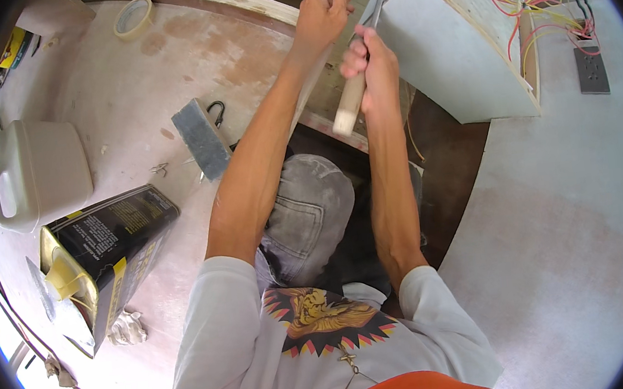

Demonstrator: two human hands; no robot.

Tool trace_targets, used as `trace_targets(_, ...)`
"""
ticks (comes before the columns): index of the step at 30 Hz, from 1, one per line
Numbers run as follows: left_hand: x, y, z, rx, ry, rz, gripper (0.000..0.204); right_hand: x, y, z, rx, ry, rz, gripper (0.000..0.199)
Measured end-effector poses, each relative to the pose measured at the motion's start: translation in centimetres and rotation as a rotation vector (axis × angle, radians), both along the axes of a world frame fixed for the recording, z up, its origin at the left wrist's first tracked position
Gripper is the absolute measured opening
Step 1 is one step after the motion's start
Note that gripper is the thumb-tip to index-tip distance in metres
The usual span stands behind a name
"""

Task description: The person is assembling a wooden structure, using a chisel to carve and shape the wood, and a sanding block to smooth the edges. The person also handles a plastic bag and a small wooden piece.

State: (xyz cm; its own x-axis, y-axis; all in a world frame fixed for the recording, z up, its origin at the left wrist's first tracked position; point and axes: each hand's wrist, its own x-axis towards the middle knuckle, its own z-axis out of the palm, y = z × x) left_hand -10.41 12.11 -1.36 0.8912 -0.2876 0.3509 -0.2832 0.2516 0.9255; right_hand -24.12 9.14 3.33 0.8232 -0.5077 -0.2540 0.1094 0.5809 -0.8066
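Observation:
My right hand (373,67) is wrapped round the wooden handle of a chisel (350,108), whose metal blade points up and away beside a white panel (435,40). The handle's pale butt end sticks out below my fist. Farther forward and to the left, my left hand (324,9) is closed, with the fingers bent and a ring on one of them. It is over the far end of a wooden edge, and what it grips is too small or hidden to make out. My knee in grey jeans (305,210) shows between my forearms.
On the pale surface at left are a roll of masking tape (120,25), a grey rectangular block (201,139), a white jug (61,166), a black-and-yellow metal can (116,228) and a crumpled rag (127,328). At right, loose wires (526,5) hang above a black outlet (592,71).

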Motion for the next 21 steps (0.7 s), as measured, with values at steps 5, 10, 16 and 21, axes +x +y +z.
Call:
trace_targets(5,-0.2,-0.3,0.1,0.07,-0.031,0.005,0.035,-0.4,-1.8,-1.0,0.024,-0.02,0.061,0.027)
trace_targets(10,-0.5,-0.6,0.8,0.01,0.041,0.0,0.035,0.8,-1.8,-4.6,-0.012,0.054,-0.009,0.029)
trace_targets(16,0.3,-0.2,-0.2,0.049,-0.037,0.018,0.034,0.1,-1.4,-4.4,0.007,0.062,0.023,0.031)
trace_targets(21,0.1,-0.2,-0.3,0.007,0.014,0.013,0.035,0.0,-2.0,-7.6,0.002,0.163,0.024,0.032)
